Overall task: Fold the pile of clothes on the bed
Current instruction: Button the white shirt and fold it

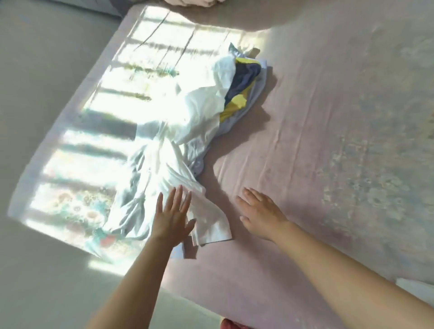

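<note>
Two bare forearms come in from the bottom edge, both cut off below the elbow; a small reddish thing at the bottom edge between them is cropped too hard to identify. Left hand is flat, fingers straight and spread, laid over the near end of a white garment; contact looks likely but can't confirm pressure. Right hand is also flat, fingers straight and close together, over bare sheet just right of the garment's near corner, holding nothing; can't tell if the palm touches the sheet. The pile of clothes lies left of centre on the bed, running from the hands away toward the far side. White garment is on top, crumpled and unfolded, one flat corner sticking out toward the right hand. At the far end a dark navy and yellow garment shows from under the white, with pale lilac fabric beneath it; item count unclear. Strong barred sunlight blows out the left half of the pile and the sheet, so folds and edges there are unreadable; a floral print shows faintly in the glare near the left edge. Pink sheet, lightly wrinkled. More pinkish cloth at the top edge, cropped. Whole frame is motion-blurred
</note>
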Tool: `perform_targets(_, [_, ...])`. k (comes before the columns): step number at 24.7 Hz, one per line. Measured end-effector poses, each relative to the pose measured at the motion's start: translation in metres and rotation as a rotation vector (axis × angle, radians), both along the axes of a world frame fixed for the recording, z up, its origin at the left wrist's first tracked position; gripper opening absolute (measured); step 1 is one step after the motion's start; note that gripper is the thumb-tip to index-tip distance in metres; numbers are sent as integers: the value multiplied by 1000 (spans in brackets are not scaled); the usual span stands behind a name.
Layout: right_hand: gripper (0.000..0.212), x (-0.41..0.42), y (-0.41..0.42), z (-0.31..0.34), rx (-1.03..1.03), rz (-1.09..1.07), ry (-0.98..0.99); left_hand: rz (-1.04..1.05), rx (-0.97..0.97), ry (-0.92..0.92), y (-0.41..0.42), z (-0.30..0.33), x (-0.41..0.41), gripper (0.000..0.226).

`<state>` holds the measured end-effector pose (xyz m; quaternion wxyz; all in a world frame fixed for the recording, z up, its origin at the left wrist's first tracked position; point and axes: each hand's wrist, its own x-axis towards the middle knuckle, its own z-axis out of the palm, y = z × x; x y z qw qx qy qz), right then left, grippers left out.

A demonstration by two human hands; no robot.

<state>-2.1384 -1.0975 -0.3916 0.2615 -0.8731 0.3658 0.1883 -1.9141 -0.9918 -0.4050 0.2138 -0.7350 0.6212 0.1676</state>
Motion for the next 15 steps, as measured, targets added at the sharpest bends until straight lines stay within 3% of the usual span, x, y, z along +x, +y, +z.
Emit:
perform_targets(3, [57,66,-11,-20,47,49,18,-43,-75,25,-13,-18,40,78])
perform_targets(7, [52,87,-27,-37,68,23,-33,-120,-488,129,-40,-25,51,41])
perform_targets(12, [39,96,-64,-29,301,-474,-271,-31,-690,403,-53,-7,33,23])
perform_targets(15, [29,109,-77,-23,621,-757,-340,-85,-746,521,-43,4,11,23])
